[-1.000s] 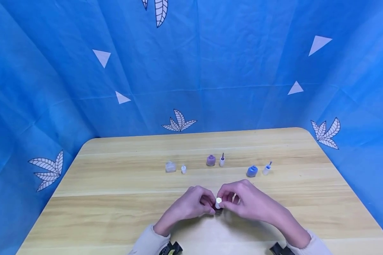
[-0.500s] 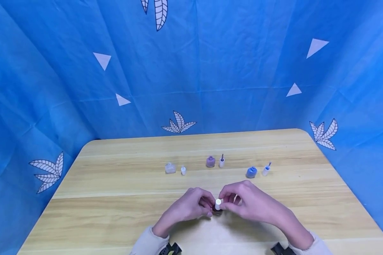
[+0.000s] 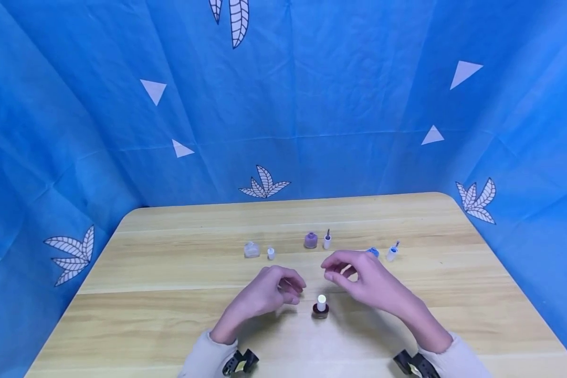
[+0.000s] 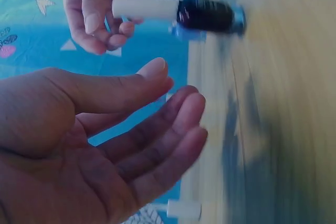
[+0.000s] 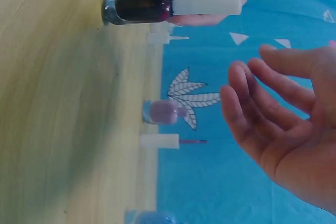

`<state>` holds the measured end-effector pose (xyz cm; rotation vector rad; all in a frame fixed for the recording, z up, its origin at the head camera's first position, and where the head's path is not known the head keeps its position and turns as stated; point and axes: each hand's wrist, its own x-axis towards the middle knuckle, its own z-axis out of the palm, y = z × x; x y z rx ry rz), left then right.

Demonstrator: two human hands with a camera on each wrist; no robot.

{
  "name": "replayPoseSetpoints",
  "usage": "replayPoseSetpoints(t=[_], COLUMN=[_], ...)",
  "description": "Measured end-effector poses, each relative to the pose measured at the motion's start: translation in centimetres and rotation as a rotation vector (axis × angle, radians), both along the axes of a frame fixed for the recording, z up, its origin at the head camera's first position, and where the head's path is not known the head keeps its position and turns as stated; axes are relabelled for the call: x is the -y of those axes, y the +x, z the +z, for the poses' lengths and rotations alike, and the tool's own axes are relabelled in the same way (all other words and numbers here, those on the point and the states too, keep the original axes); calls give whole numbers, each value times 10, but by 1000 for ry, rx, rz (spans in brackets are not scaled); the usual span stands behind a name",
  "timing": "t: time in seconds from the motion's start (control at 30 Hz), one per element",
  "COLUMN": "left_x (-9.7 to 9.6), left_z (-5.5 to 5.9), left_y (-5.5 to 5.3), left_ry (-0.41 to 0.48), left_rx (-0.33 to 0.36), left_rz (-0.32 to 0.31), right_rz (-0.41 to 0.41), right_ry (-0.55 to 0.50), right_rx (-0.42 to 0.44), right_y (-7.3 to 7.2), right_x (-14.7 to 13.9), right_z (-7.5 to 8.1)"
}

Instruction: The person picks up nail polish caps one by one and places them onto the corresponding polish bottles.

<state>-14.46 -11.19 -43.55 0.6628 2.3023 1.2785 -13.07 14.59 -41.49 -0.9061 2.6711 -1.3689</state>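
A dark nail polish bottle (image 3: 320, 311) with its white cap (image 3: 321, 301) on stands upright on the table between the two hands. My left hand (image 3: 273, 291) is to its left, fingers loosely bent and holding nothing. Above and to the right of the bottle, my right hand (image 3: 361, 275) hovers with relaxed fingers and nothing between them. In the right wrist view the dark bottle (image 5: 142, 4) shows whole, apart from the right fingers. The left wrist view has the same bottle (image 4: 207, 15) beyond the left fingertips (image 4: 194, 108).
Farther back stand an uncapped clear bottle (image 3: 252, 250) beside a white cap (image 3: 271, 253), and a purple bottle (image 3: 311, 240) with its brush cap (image 3: 327, 240). A blue bottle (image 3: 373, 252), partly behind the right hand, has its brush cap (image 3: 392, 252) alongside. A blue curtain (image 3: 293, 105) hangs behind the table.
Both hands have let go of the dark bottle and drawn apart: the left back to the left, the right up and to the right. The bottle stays standing where it was.
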Motion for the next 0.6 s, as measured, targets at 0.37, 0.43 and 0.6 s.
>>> replayPoseSetpoints(t=[0.37,0.43,0.6], left_x=[36,40,48], left_z=[14,16,18], left_y=[-14,-16,-22], left_ry=[82,98,83], left_rx=[-79,-102,-210], left_rz=[194,254,398], right_rz=[-88,-72,-28], right_ry=[-102,-115,-71], right_rx=[-70,-69,-108], right_y=[-20,-24,-35], right_x=[27,31,43], right_z=[-14,-17,-21])
